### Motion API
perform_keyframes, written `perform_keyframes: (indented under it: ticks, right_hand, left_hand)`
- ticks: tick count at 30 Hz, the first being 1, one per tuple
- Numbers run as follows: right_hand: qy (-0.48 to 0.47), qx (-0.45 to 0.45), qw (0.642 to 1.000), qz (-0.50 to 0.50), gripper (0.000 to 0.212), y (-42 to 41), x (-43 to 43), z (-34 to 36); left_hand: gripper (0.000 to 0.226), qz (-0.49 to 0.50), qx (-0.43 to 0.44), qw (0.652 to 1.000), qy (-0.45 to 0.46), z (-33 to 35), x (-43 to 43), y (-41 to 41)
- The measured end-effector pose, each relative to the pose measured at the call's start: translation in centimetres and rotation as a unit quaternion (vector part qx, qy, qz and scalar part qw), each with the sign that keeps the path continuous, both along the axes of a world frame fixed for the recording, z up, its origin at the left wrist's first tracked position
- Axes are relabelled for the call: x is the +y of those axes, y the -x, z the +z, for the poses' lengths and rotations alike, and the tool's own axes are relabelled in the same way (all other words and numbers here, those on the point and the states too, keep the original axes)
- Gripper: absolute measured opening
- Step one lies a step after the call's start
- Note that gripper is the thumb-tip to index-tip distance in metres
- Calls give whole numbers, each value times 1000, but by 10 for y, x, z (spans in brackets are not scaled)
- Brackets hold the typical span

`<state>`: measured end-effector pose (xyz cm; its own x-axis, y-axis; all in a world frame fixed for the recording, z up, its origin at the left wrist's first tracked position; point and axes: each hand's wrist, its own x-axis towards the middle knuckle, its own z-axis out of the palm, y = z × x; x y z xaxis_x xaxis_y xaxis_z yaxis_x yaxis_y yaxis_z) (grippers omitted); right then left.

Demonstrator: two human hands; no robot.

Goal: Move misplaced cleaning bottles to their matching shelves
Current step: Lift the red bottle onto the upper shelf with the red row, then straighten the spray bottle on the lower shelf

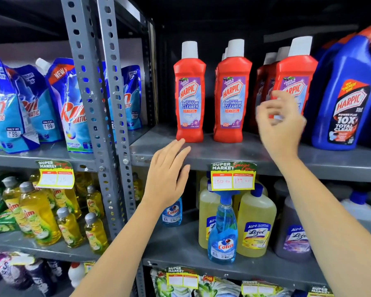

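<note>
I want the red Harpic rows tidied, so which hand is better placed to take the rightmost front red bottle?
Probably the right hand: it is open, raised directly before that red Harpic bottle. The left hand hovers lower, near the shelf edge.

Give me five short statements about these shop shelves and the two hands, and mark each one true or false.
1. The left hand grips a red Harpic bathroom cleaner bottle. False: it is open and empty, below and in front of that bottle.
2. The right hand is raised before the rightmost red bottles. True.
3. A blue Colin spray bottle stands on the shelf below, in front of yellow Lizol bottles. True.
4. The large blue Harpic toilet cleaner bottle stands left of all the red bottles. False: it stands to their right.
5. Blue Rin Matic pouches fill the left bay's upper shelf. True.
</note>
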<state>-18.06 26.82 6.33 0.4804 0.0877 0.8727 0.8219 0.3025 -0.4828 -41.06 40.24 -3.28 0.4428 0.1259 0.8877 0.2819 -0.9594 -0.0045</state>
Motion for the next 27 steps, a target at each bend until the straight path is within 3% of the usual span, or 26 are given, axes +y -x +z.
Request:
perform_keyframes:
  ticks: [2, 4, 9, 12, 15, 19, 23, 27]
  right_hand:
    - [-134, -72, 988, -12, 17, 22, -25, -15]
    - [-150, -107, 983, 6, 14, 38, -40, -44]
    - [13, -49, 998, 38, 14, 53, -46, -148]
    - [156, -3, 987, 27, 16, 47, -43, -212]
    - [301, 36, 953, 10, 41, 38, -42, -262]
    - [399, 103, 911, 8, 64, 30, -36, -297]
    - [430, 167, 885, 69, 53, 32, -26, -309]
    - [433, 196, 878, 52, 61, 33, -20, -312]
  left_hand:
    - [36, -18, -35, 999, -21, -22, 1, 8]
    - [34, -17, -24, 999, -21, -49, 2, 16]
    - [31, -25, 169, 980, 106, -142, -3, 36]
    - [37, -12, 288, 940, 183, -204, -7, 49]
    - [53, 33, 417, 885, 202, -254, -6, 64]
    - [66, 55, 458, 863, 205, -283, -4, 74]
    - [69, 62, 441, 877, 180, -289, -3, 75]
    - [70, 53, 439, 880, 172, -295, -2, 80]
